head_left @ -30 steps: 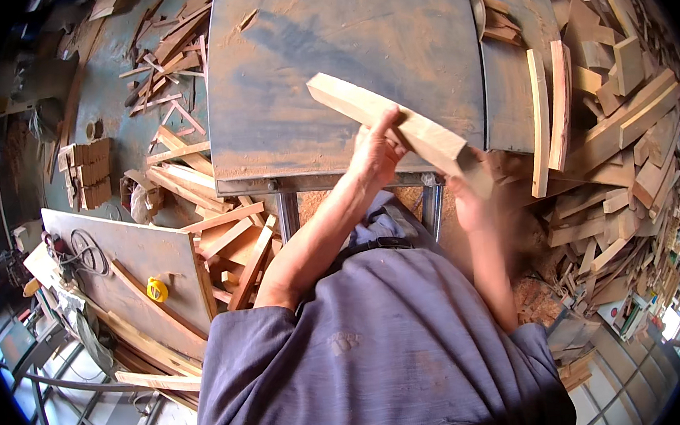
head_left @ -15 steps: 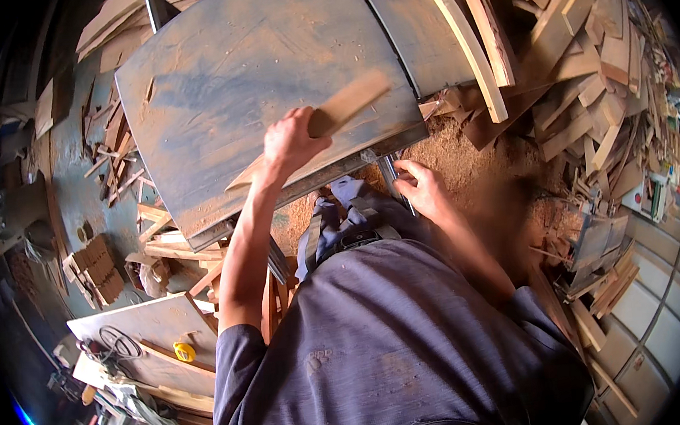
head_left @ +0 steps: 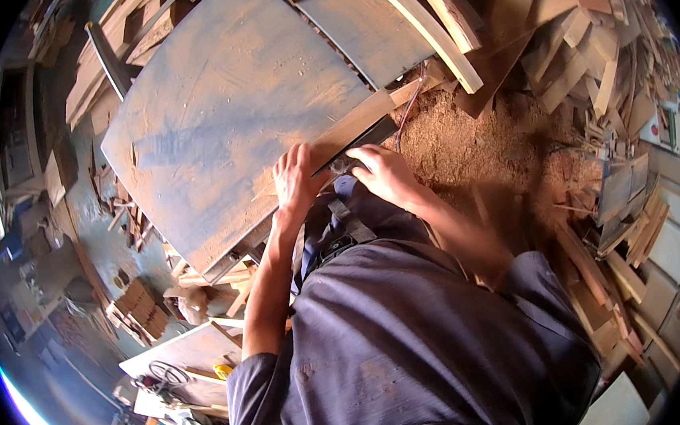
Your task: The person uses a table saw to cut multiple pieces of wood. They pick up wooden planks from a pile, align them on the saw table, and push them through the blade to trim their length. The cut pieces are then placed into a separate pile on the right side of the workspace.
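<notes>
A flat, light-brown wooden strip (head_left: 351,122) lies along the near right edge of the broad metal table (head_left: 223,94), which is dusted with sawdust. My left hand (head_left: 295,178) grips the near end of this strip, fingers laid over the top. At the table's front edge, just below the strip, is my right hand (head_left: 386,177). Its fingers are apart, the tips close to a small dark part under the edge that I cannot make out. No held thing shows in it.
Two long curved wooden pieces (head_left: 426,34) rest over the smaller side table at the upper right. Sawdust (head_left: 470,138) is heaped right of my right hand. Offcuts (head_left: 574,34) pile up beyond it. A pale board (head_left: 183,349) carrying a coiled cable stands lower left.
My left hand has drawn the wooden strip toward me and down to the table's near edge. My right hand has moved up and left to that edge. The view has turned somewhat.
</notes>
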Demonstrator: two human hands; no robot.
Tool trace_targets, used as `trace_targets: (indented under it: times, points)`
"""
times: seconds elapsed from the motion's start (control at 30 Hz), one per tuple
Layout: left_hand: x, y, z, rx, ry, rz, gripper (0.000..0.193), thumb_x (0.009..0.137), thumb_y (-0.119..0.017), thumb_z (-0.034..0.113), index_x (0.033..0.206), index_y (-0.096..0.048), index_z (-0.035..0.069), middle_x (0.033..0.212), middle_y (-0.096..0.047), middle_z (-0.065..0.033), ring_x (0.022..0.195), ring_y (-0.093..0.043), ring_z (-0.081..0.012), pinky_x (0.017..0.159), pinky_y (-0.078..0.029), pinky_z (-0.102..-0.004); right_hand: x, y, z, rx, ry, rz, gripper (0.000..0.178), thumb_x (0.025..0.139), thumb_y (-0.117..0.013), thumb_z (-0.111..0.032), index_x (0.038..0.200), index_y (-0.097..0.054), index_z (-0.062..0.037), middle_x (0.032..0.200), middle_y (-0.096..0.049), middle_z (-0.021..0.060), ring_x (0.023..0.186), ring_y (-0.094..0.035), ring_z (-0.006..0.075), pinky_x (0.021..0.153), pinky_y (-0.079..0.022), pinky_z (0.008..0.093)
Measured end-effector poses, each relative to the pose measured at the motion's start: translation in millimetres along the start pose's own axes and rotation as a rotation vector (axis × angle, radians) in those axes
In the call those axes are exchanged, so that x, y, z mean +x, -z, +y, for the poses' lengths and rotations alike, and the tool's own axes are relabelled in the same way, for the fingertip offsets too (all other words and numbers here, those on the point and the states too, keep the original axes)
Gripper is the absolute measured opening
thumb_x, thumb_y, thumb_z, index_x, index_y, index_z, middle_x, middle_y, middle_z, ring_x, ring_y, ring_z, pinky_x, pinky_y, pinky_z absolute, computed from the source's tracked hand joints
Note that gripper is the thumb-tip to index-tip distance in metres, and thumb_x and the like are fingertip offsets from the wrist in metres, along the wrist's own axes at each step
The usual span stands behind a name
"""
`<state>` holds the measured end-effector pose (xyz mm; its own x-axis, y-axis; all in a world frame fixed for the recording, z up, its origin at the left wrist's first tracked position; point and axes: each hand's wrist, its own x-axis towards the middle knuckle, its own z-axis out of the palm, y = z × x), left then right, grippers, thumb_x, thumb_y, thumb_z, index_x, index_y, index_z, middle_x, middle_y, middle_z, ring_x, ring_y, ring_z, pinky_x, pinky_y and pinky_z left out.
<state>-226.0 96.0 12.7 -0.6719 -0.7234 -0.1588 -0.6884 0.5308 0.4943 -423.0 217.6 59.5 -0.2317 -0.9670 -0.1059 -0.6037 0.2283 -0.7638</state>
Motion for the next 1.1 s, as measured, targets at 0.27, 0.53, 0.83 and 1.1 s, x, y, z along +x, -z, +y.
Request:
trace_targets:
  times: [0.27,0.53,0.83,1.1]
  points:
    - [-9.2,-22.8,-8.1,0.195,0.055,0.108,0.074,0.076,-0.084,0.046,0.132,-0.054,0.006,0.131,-0.060,-0.0137,0.120,-0.054,-0.0367,0.101,-0.042,-0.0510,34.6,-39.8,0.7,-0.618,0.427,-0.079,0.051,0.094,-0.058,-0.015,0.141,-0.055,0.0038,0.149,-0.051,0.0231,0.142,-0.045,0.0375,0.121,-0.037,0.0482]
    - [-8.0,-22.7,-17.1,0.167,-0.027,0.142,0.068,0.073,-0.086,0.042,0.124,-0.060,0.007,0.122,-0.064,-0.0109,0.112,-0.059,-0.0333,0.097,-0.045,-0.0490,51.2,-50.7,5.2,-0.683,0.425,-0.082,0.049,0.094,-0.061,-0.021,0.138,-0.058,0.0002,0.143,-0.057,0.0185,0.138,-0.050,0.0348,0.120,-0.037,0.0464]
    - [41.3,0.0,-49.2,0.164,-0.058,0.221,0.067,0.069,-0.090,0.036,0.122,-0.061,0.008,0.115,-0.066,-0.0103,0.107,-0.061,-0.0337,0.095,-0.047,-0.0474,119.7,-62.1,1.7,-0.686,0.476,-0.034,0.041,0.091,-0.065,-0.020,0.126,-0.063,0.0006,0.125,-0.064,0.0160,0.128,-0.055,0.0318,0.111,-0.046,0.0437]
    - [119.0,42.6,-99.2,0.161,-0.042,0.236,0.071,0.071,-0.089,0.041,0.126,-0.061,0.007,0.115,-0.067,-0.0111,0.107,-0.061,-0.0342,0.095,-0.048,-0.0471,222.8,-78.4,-16.1,-0.739,0.473,-0.006,0.030,0.088,-0.066,-0.015,0.115,-0.064,-0.0014,0.118,-0.065,0.0123,0.120,-0.059,0.0269,0.106,-0.051,0.0374]
